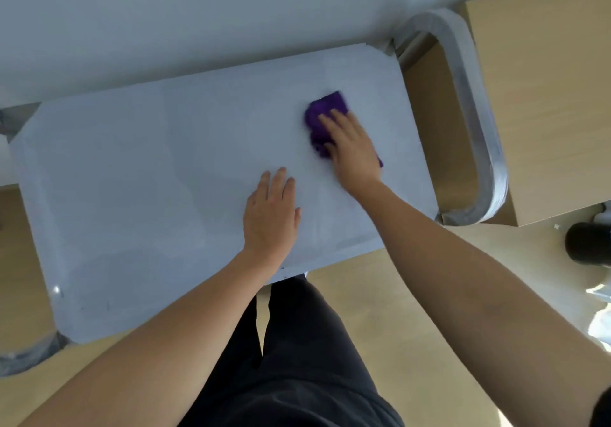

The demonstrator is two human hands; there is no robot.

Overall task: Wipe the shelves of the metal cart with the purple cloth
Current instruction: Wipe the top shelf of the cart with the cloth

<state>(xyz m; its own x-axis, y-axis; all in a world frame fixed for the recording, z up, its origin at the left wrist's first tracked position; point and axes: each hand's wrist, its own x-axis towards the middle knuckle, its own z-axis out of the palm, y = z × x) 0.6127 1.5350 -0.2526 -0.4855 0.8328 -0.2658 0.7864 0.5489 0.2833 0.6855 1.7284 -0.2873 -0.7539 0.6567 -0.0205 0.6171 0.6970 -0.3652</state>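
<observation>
The metal cart's top shelf (139, 168) is a pale, shiny rectangle seen from straight above. A purple cloth (322, 112) lies on its right part. My right hand (350, 148) presses flat on the cloth, covering its near half, and the cloth looks blurred. My left hand (271, 215) rests flat on the shelf near the front edge, fingers together, holding nothing. The lower shelves are hidden under the top one.
The cart's curved metal handle (476, 122) loops off the right end, and another handle (26, 354) shows at the lower left. A wooden cabinet (545, 95) stands to the right. A dark round object (587, 244) sits on the floor at the right. White wall behind.
</observation>
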